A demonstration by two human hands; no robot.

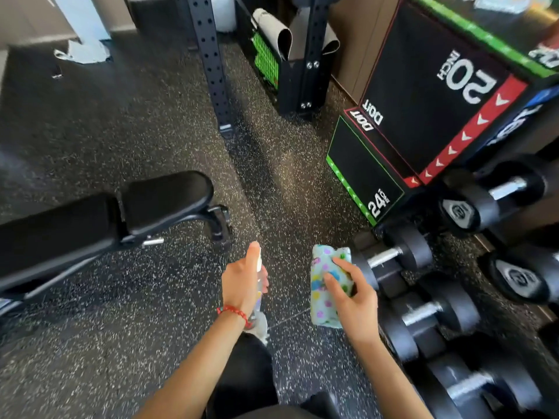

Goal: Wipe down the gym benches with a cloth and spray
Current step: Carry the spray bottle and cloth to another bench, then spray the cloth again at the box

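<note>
A black padded gym bench (99,219) stretches in from the left edge, its seat pad end near the middle of the floor. My left hand (242,282), with a red bracelet at the wrist, grips a small clear spray bottle (259,297), the index finger raised over its top. My right hand (354,300) holds a folded pale-blue cloth with coloured dots (325,285). Both hands hover over the speckled floor, to the right of the bench and apart from it.
A rack of black dumbbells (423,316) fills the lower right. Black plyo boxes marked 20 and 24 inch (417,116) stand at the upper right. A black perforated rack upright (211,65) rises at top centre. Speckled rubber floor (121,343) lies between.
</note>
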